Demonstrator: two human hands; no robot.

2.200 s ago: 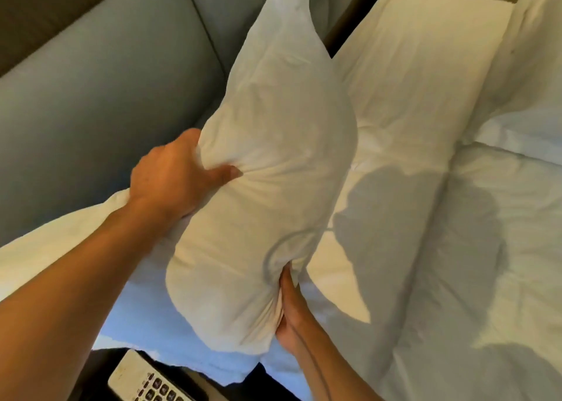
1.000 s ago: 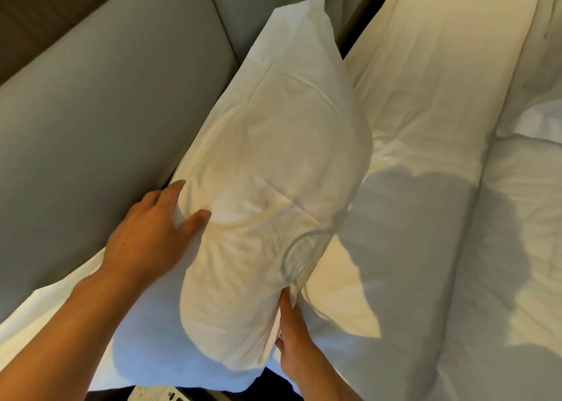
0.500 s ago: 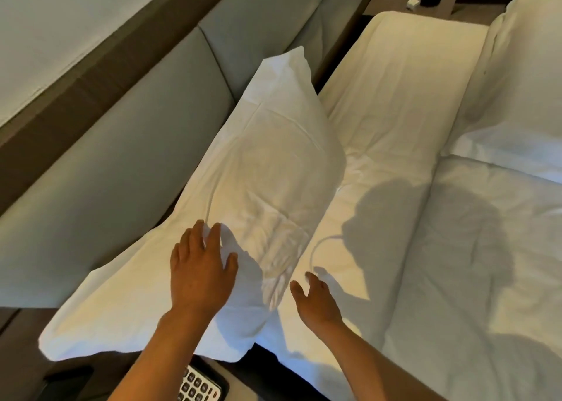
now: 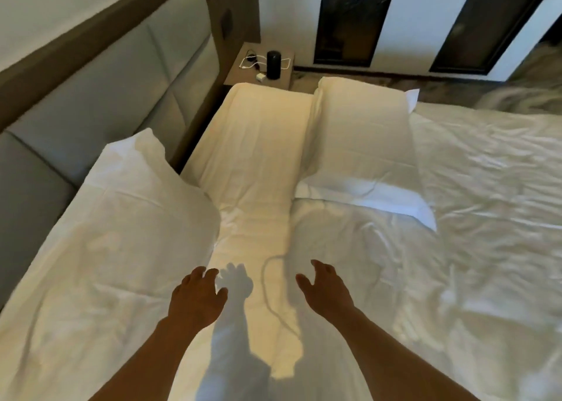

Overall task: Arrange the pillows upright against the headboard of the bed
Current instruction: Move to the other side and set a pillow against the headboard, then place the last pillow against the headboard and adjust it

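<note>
Letting go is the change, head view, the only view: half a second ago your left hand lay on the near pillow and your right hovered beside it; now both are clear of it and the camera has swung toward the far side of the bed.

Near pillow (image 4: 121,227): leaning on the padded headboard (image 4: 100,96), top corner up against the panel, lower edge on the mattress. It looks propped rather than truly upright. Judgement: first pillow placed, may want a tidy later.

Far pillow (image 4: 362,145): lying flat on the duvet (image 4: 471,218), well apart from the headboard, with a bare strip of sheet (image 4: 258,145) between them. Not yet done; likely your next pick.

Grip: left hand (image 4: 196,300) spread wide, fingers splayed, holding nothing, hanging over the sheet. Right hand (image 4: 327,291) the same, open and empty. Whether either one touches the bedding, you cannot tell from here.
</note>
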